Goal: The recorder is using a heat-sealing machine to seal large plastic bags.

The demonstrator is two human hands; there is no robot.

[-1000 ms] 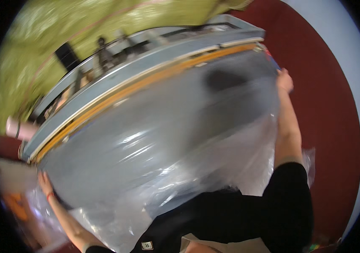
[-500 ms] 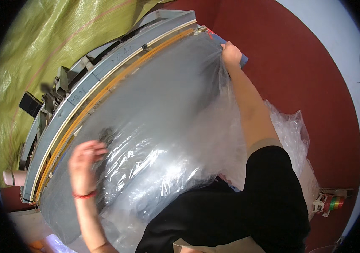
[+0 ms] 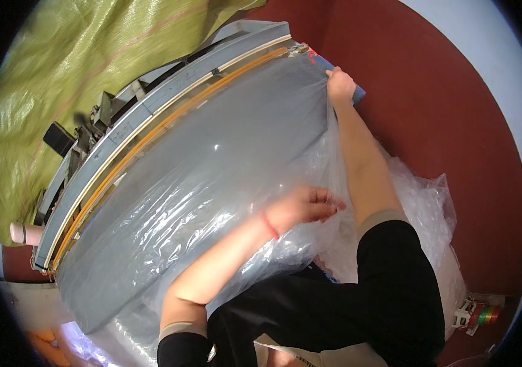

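Note:
Clear plastic sheeting point(image 3: 169, 214) lies over a grey tabletop and bunches up near my body. My right hand point(image 3: 341, 85) is closed on the sheeting's edge at the far right corner of the table and pulls it taut into folds. My left hand point(image 3: 310, 206), with a red cord on the wrist, hangs over the sheeting near my right forearm. Its fingers are loosely apart and slightly blurred, with nothing visible in them.
A long machine frame with a grey rail point(image 3: 151, 105) and an orange strip point(image 3: 169, 120) runs along the far edge. Beyond it are a phone-like dark device point(image 3: 59, 139), a pink cylinder point(image 3: 26, 233) and yellow-green woven sheeting point(image 3: 59, 67). A striped signal light point(image 3: 487, 315) stands at right.
My left hand has swept right across the sheeting, from the table's left side to beside my right forearm. My right hand keeps its grip at the far corner. The view has shifted slightly.

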